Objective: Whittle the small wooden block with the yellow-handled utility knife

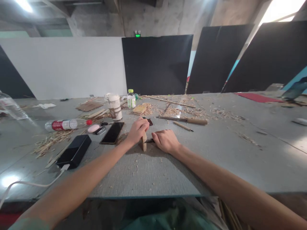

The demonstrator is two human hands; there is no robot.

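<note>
My left hand [137,131] is closed around the upper part of a small wooden piece [144,145], which stands slightly tilted with its lower end at the table. Just to the right, my right hand [166,140] is wrapped in a fist around a carving knife [150,140]. Only its short dark blade shows, pointing left and meeting the side of the wood; its handle is hidden in my fingers. Behind my left fingers lies a small dark reddish-brown object [150,122], too little of it visible to name.
Beyond my hands lie a long wooden-handled tool [196,121] and a thin pointed tool [183,126] among wood shavings [187,111]. On the left are a phone [112,133], a black box [74,151] with a white cable, a lying bottle [68,124] and a paper cup [115,107].
</note>
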